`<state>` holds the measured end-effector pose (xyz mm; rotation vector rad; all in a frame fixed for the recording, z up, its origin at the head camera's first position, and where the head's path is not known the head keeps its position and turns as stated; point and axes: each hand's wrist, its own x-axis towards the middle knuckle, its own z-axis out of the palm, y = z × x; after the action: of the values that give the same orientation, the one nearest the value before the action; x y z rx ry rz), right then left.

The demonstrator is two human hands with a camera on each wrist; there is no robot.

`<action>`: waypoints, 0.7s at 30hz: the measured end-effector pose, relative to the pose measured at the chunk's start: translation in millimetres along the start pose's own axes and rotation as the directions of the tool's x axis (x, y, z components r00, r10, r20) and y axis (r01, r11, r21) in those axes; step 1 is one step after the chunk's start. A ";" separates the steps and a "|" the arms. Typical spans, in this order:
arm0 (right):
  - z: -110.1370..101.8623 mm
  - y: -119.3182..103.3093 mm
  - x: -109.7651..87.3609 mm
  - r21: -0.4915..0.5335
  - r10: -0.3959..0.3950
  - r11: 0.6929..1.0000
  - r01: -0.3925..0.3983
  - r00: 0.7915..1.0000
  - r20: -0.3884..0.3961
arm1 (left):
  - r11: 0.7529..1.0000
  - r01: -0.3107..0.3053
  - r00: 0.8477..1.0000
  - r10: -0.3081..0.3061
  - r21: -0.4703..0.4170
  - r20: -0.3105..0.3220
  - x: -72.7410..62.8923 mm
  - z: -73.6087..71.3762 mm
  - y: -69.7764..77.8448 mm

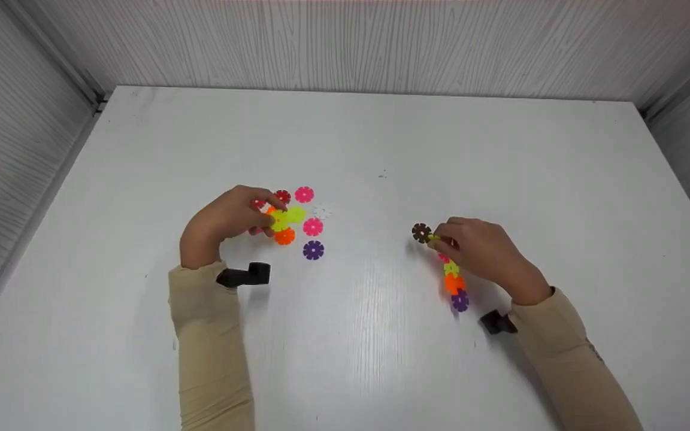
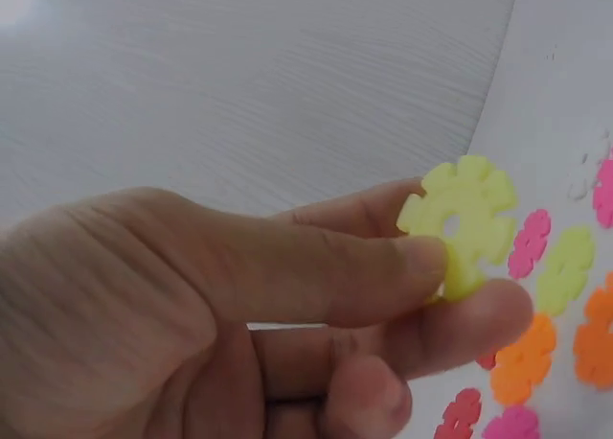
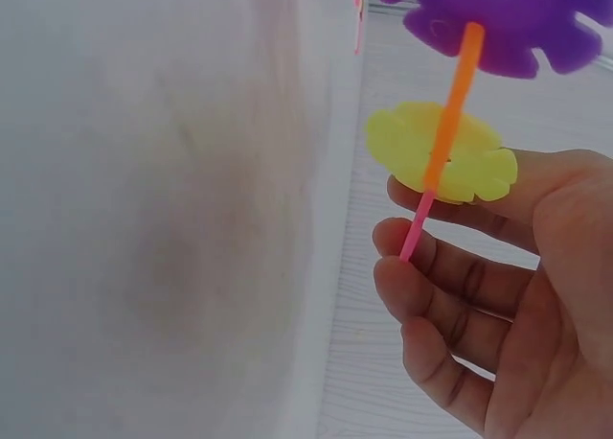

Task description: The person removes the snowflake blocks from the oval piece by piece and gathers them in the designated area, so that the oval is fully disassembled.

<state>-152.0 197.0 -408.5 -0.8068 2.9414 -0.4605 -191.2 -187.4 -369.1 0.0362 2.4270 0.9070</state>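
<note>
My left hand (image 1: pixel 228 214) pinches a yellow notched interlocking disc (image 2: pixel 479 204) between thumb and fingers, over a loose group of similar discs. In the right part of the table, my right hand (image 1: pixel 481 248) grips a chain of interlocked discs. A brown disc (image 1: pixel 417 228) sticks out past the right fingertips at the chain's far end. Below the hand hang pink, yellow and orange (image 1: pixel 453 282) discs, ending in a purple disc (image 1: pixel 459 295). In the right wrist view, fingers touch the edge-on pink disc (image 3: pixel 419 226); part of the chain is hidden by the hand.
Around the left hand lie several loose discs, among them a pink disc (image 1: pixel 299 194), a white disc (image 1: pixel 321 213), an orange disc (image 1: pixel 285 239) and a purple disc (image 1: pixel 308 250). The white table (image 1: pixel 357 335) ends at a grey wood-grain wall (image 1: pixel 345 48).
</note>
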 end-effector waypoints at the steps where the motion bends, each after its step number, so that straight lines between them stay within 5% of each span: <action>1: 0.2 0.0 0.0 -0.001 0.000 1.000 0.000 1.000 0.002 | 1.000 0.013 1.000 -0.013 0.009 0.003 -1.1 -1.3 -2.5; 12: 0.8 1.1 -0.8 -0.015 -0.003 1.000 0.003 1.000 0.015 | 0.993 0.111 0.993 -0.113 0.041 0.035 -8.2 -7.6 -17.7; 21: 0.0 0.9 -0.4 -0.004 0.005 1.000 -0.005 0.999 0.054 | 0.977 0.215 0.975 -0.213 -0.020 0.069 -10.7 -7.2 -20.5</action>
<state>-152.1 197.9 -408.7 -0.7997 2.8950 -0.4254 -182.5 -209.8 -372.1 -0.1982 2.3029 0.8278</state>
